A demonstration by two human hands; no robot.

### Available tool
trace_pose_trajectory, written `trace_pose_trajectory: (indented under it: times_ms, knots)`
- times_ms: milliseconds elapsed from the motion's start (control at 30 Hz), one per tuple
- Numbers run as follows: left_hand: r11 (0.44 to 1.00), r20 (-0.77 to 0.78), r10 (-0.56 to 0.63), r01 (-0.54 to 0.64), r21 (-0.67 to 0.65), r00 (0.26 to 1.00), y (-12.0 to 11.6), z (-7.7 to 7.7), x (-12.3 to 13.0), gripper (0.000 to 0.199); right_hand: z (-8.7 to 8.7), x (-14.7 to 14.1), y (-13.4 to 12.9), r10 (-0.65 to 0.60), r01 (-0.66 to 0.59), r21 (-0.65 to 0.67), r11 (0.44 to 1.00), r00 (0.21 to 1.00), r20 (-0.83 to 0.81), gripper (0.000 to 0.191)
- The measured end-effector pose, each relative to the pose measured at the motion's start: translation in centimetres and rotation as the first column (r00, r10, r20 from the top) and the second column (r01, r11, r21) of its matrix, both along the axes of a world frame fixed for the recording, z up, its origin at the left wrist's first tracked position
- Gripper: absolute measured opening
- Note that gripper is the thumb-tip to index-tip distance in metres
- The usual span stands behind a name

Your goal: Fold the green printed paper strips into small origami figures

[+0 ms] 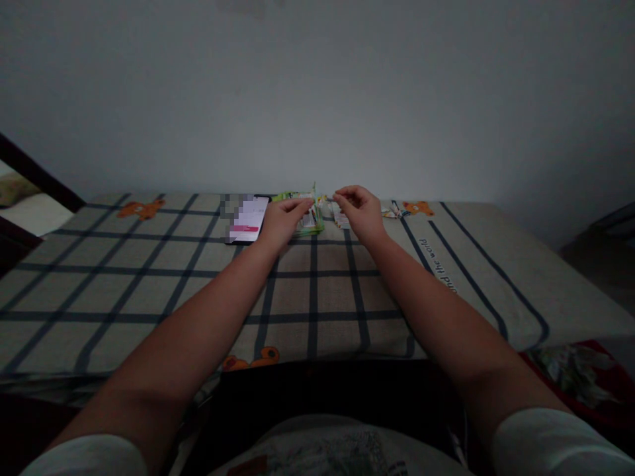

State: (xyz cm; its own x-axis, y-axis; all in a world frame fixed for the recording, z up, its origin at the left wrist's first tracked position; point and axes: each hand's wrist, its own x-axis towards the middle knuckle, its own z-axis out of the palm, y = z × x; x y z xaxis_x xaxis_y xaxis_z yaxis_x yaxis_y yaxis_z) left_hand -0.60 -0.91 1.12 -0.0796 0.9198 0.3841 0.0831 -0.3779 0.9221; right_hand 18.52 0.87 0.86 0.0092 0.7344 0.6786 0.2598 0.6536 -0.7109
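My left hand (pixel 284 221) is over several green-and-white plastic packets (pixel 311 230) in a loose pile near the wall. Its thumb and fingers are pinched at the upright edge of one green packet (pixel 314 193). Just to the right, my right hand (pixel 363 213) is raised with thumb and index fingertip together. Whatever lies in that pinch is too small to make out. A whitish printed wrapper piece (pixel 340 217) lies below the right fingers, and more torn wrapper scraps (pixel 393 211) show beyond that hand. A phone (pixel 248 219) with a lit screen lies left of my left hand.
A checked cloth (pixel 208 284) with bear prints covers the table, which meets a plain wall (pixel 307 99) at the back. At lower right, below the table edge, a red container (pixel 602 396) holds crumpled wrappers. A dark wooden frame (pixel 42 175) stands at left.
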Motion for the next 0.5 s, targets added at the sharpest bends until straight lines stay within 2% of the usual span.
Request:
trace_pose_trajectory:
  times_ms: [67,167,233,367,500]
  knots:
    - [0.999,0.023,0.035,-0.035,-0.001,0.999,0.3,-0.3,-0.1,0.035,0.2,0.0,-0.6,-0.047,0.024,0.144,0.989,0.986,0.162,0.023]
    - [1.0,0.036,0.031,-0.031,-0.003,0.999,0.6,-0.6,-0.2,0.039,0.3,-0.4,-1.1,-0.043,-0.1,0.305,0.947,0.902,0.429,0.015]
    - [1.0,0.048,-0.002,0.002,-0.005,0.999,0.6,-0.8,0.0,0.042,0.0,-0.8,-1.1,-0.063,-0.143,0.347,0.927,0.852,0.519,0.015]
    - [0.996,0.08,-0.08,0.081,-0.02,0.994,0.2,-0.8,0.6,0.044,-0.5,-1.0,-0.5,-0.139,-0.092,0.4,0.912,0.847,0.513,0.017]
    - [0.991,0.099,-0.129,0.132,-0.033,0.987,-0.3,-0.6,1.0,0.045,-0.4,-0.7,-0.4,-0.149,-0.044,0.374,0.926,0.869,0.471,0.014]
